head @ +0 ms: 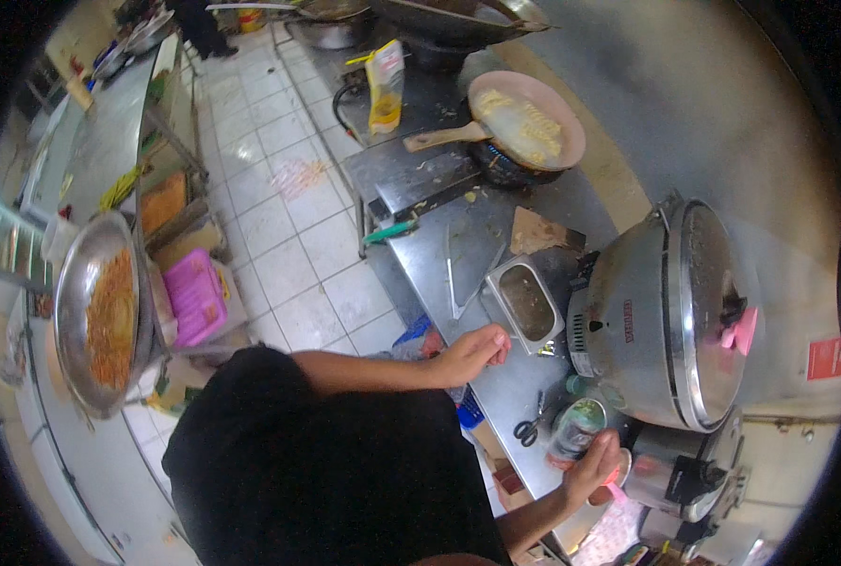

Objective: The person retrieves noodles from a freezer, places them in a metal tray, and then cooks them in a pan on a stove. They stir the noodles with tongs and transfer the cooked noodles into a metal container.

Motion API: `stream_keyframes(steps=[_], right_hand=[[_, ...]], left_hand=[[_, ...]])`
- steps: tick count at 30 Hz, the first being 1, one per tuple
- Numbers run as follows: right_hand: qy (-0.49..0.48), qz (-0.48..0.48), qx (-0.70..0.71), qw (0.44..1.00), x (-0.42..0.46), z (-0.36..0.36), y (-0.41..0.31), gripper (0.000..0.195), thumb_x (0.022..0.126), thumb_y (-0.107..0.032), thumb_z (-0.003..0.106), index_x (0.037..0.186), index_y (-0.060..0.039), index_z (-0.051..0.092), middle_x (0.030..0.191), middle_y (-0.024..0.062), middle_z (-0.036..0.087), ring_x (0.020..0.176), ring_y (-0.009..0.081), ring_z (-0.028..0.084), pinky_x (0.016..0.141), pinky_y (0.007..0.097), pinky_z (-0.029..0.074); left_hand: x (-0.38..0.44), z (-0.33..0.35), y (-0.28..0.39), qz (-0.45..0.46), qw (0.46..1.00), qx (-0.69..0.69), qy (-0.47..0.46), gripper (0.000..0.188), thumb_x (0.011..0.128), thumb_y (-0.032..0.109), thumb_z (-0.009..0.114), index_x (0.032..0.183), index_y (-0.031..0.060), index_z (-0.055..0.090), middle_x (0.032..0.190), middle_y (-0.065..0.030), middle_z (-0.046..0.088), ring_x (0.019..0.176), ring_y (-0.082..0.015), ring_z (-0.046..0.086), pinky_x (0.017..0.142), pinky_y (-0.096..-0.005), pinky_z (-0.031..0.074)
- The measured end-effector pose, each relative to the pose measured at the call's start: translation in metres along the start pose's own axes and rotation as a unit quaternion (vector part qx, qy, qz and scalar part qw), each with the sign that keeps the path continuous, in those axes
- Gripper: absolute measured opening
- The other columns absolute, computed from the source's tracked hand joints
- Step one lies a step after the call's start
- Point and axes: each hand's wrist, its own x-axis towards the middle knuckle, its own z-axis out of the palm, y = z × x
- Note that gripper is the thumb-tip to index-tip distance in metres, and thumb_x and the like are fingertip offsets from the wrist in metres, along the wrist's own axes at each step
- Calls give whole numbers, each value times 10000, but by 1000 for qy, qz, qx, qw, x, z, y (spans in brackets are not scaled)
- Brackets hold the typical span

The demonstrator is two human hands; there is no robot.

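Observation:
My left hand (pixel 473 355) is held over the counter edge beside a rectangular steel container (pixel 530 304); its fingers are curled together, with nothing visible in them. Lower right, my right hand (pixel 591 467) closes on a small pink-red object (pixel 614 488), mostly hidden by the fingers. Beside that hand stands a clear jar (pixel 577 428) with green showing at its top. Black-handled scissors (pixel 526 431) lie left of the jar. Metal tongs (pixel 454 283) rest on the counter. Farther off, a light pink frying pan (pixel 569 120) with pale yellow food sits on a burner with a blue flame.
A large steel cooker (pixel 622 318) with a pink-topped lid stands at the right. A squeeze bottle (pixel 386 92) of yellow liquid and a green-handled tool (pixel 390 232) are by the stove. Behind are a steel bowl of orange-brown food (pixel 74 311) and a pink-lidded bin (pixel 194 297). A person (pixel 205 28) stands far off.

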Motion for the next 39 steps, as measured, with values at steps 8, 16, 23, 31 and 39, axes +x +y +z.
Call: stream_keyframes(steps=[8, 16, 23, 31, 39], right_hand=[[-17, -51, -120, 991, 23, 132, 24, 291, 953, -222, 444, 757, -22, 527, 634, -3, 502, 590, 66, 460, 494, 244, 372], [86, -9, -136, 987, 2, 173, 4, 243, 916, -206, 496, 785, -18, 574, 602, 176, 564, 481, 241, 548, 473, 344, 415], [141, 189, -63, 970, -10, 133, 77, 233, 884, -252, 526, 850, -24, 561, 694, 184, 586, 655, 365, 587, 579, 419, 445], [39, 234, -430, 871, -60, 78, 163, 418, 740, -249, 671, 1044, -2, 525, 930, 200, 575, 870, 375, 545, 792, 453, 434], [-52, 265, -348, 898, -49, 56, 175, 409, 660, -243, 717, 952, 15, 594, 831, 195, 651, 777, 323, 638, 685, 397, 501]], left_hand=[[4, 44, 38, -252, 886, -389, -4, 494, 961, 497, 248, 1080, 99, 515, 949, -52, 592, 908, -178, 581, 763, -369, 477], [-10, 41, 21, -122, 983, 3, 139, 324, 943, 279, 479, 1171, 64, 398, 935, -63, 532, 783, -112, 548, 556, -231, 491], [-6, 28, 19, -146, 983, -58, 98, 239, 960, 312, 431, 1044, 92, 393, 766, -37, 541, 498, -81, 504, 346, -202, 340], [3, 28, 15, -158, 961, -140, 176, 275, 947, 351, 452, 1032, 99, 378, 733, -39, 528, 448, -72, 453, 329, -198, 288], [5, 35, 19, -183, 955, -168, 163, 256, 926, 335, 507, 1029, 132, 389, 808, -9, 536, 534, -77, 505, 362, -210, 313]])
